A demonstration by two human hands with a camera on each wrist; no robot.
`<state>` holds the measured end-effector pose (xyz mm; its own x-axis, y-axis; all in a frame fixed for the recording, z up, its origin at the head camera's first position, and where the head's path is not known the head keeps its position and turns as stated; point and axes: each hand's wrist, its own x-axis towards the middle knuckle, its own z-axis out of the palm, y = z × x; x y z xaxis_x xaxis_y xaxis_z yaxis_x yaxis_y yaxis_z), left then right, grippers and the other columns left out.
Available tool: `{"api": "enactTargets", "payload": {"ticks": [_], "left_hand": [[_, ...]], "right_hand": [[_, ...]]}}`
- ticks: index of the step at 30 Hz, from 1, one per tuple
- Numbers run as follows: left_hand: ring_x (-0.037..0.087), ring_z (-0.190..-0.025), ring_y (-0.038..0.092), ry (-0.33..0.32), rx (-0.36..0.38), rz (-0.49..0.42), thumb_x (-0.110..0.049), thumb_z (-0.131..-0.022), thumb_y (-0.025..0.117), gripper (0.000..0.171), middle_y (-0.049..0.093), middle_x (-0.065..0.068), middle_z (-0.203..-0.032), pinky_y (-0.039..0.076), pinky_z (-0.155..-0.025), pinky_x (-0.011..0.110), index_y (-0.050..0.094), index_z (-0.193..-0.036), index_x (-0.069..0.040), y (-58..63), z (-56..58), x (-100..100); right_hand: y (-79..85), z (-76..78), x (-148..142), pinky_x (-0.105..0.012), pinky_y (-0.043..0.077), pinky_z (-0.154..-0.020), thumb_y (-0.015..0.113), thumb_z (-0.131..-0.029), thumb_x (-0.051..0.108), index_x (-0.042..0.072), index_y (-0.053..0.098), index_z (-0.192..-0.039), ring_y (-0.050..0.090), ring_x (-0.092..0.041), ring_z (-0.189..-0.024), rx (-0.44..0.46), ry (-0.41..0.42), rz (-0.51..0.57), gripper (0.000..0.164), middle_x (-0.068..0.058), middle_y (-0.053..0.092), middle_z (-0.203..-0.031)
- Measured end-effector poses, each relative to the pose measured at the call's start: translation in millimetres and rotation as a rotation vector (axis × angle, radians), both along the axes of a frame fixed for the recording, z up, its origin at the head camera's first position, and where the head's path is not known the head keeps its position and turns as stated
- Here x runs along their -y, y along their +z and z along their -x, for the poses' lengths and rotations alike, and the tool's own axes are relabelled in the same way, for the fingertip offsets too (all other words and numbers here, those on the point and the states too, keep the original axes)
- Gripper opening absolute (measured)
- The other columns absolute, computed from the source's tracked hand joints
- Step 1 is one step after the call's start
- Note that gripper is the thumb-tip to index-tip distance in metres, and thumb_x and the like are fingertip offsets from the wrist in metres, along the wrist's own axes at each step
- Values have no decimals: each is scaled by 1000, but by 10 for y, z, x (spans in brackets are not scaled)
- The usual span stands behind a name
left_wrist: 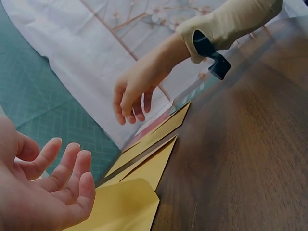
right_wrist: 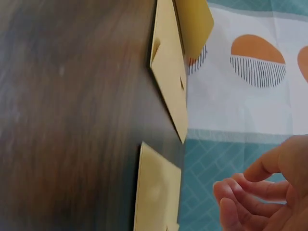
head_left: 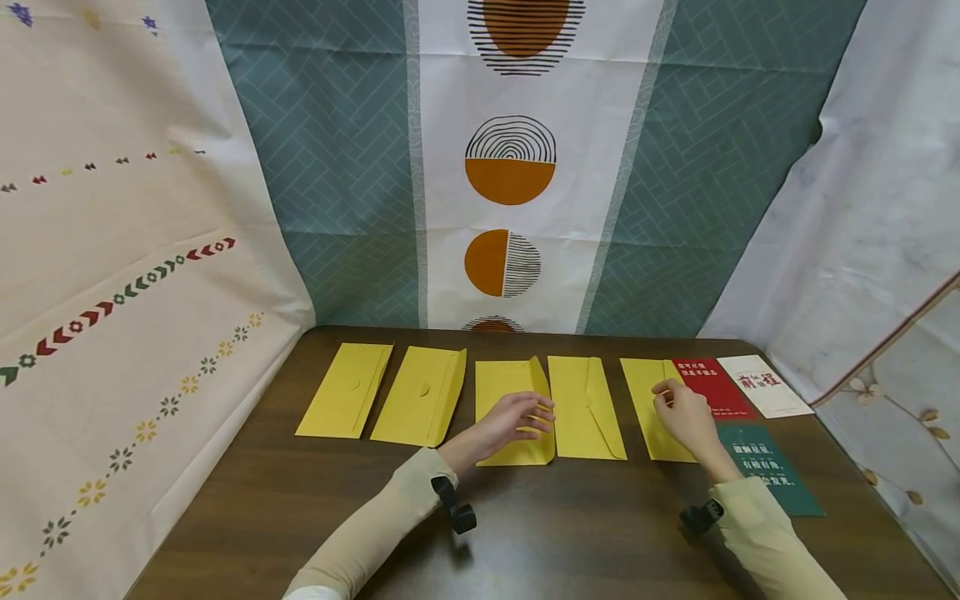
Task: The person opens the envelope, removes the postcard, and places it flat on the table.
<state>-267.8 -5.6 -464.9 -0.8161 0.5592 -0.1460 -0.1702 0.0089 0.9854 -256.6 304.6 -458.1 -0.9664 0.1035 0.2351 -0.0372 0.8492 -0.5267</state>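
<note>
Several yellow envelopes lie in a row across the table. My left hand (head_left: 516, 423) hovers over the middle envelope (head_left: 498, 379), its fingers loosely bent and holding nothing. That envelope's flap stands raised in the left wrist view. To its right is an envelope (head_left: 573, 408) with its flap folded over. My right hand (head_left: 686, 419) is above the rightmost envelope (head_left: 641, 392), fingers loosely curled with nothing between them, as the right wrist view also shows. Beside this hand lie a red card (head_left: 712, 385), a white card (head_left: 765, 387) and a green card (head_left: 780, 475), the green one partly behind the wrist.
Two more envelopes, a far-left envelope (head_left: 345, 392) and its neighbour (head_left: 420, 396), lie left of my left hand. A dark wooden table (head_left: 555, 533) carries everything. Patterned cloth (head_left: 345, 167) hangs behind the table and at both sides. Each wrist wears a black camera mount.
</note>
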Motion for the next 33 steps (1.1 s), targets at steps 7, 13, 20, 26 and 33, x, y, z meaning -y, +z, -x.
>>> {"api": "enactTargets", "payload": {"ticks": [7, 13, 20, 26, 33], "left_hand": [[23, -93, 67, 10, -56, 68, -20, -104, 40, 33, 66, 19, -113, 54, -87, 38, 60, -121, -1, 77, 13, -66], [36, -103, 64, -5, -158, 160, -18, -104, 39, 31, 66, 20, -114, 52, -89, 41, 59, -121, -3, 106, -2, -115], [35, -103, 64, -29, -307, 247, -19, -104, 40, 31, 64, 23, -117, 51, -90, 45, 56, -125, -3, 71, -24, -150], [34, -100, 63, -39, -389, 305, -18, -104, 41, 32, 64, 22, -117, 52, -89, 39, 55, -128, -1, 95, -39, -197], [29, -119, 58, -41, -434, 344, -20, -103, 42, 39, 56, 19, -136, 50, -97, 40, 48, -140, -7, 136, -44, -285]], "right_hand": [[-34, 31, 126, -30, 50, -55, 53, -91, 8, -6, 63, -103, 61, -24, -68, 2, 83, -23, 21, -26, 68, -94], [-48, 25, 239, -34, 52, -59, 58, -91, 13, -6, 62, -105, 64, -28, -73, 36, 152, -31, 24, -25, 69, -95], [-107, 20, 368, -30, 44, -58, 63, -92, 30, -12, 52, -121, 52, -20, -67, 213, 204, -96, 53, -14, 61, -86], [-125, 59, 458, -36, 50, -64, 68, -87, 33, -13, 52, -122, 54, -23, -71, 272, 187, -145, 60, -17, 62, -89], [-171, 93, 556, -53, 50, -90, 72, -84, 37, -17, 50, -125, 60, -39, -99, 301, 162, -226, 71, -32, 60, -115]]}}
